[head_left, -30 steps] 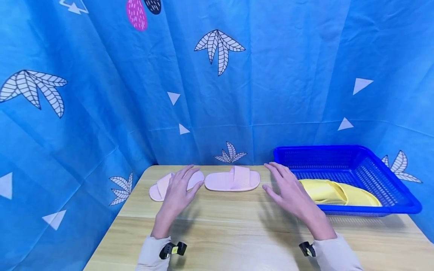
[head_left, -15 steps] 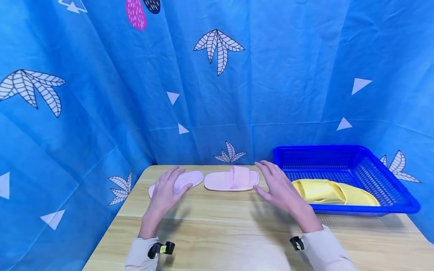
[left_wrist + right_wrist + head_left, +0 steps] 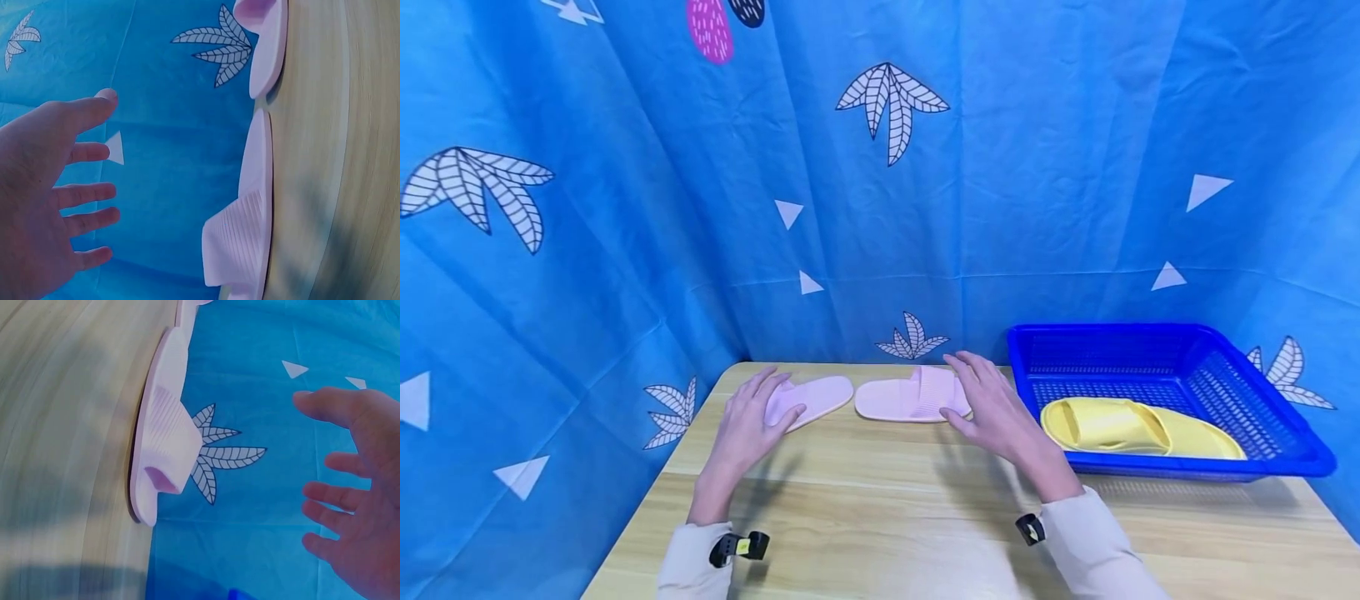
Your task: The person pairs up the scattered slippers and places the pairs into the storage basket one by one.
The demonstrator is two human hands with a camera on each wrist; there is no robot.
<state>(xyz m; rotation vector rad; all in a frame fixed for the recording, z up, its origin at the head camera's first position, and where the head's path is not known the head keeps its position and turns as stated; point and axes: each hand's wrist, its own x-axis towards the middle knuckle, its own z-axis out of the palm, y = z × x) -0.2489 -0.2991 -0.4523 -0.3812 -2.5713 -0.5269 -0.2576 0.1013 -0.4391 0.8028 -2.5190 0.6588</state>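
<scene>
The left hand (image 3: pixel 743 423) and right hand (image 3: pixel 996 410) hover with loose, parted fingers, gripping nothing; both have shifted left over the last second, each now by the strapped end of a pink slipper, though the slippers lie unmoved, so handling seems not begun. Two pink slippers, the left one (image 3: pixel 822 398) and right one (image 3: pixel 883 400), lie end to end on one desk (image 3: pixel 880 508); one blue basket (image 3: pixel 1112 357), right, holds one visible yellow slipper (image 3: pixel 1116 425).
</scene>
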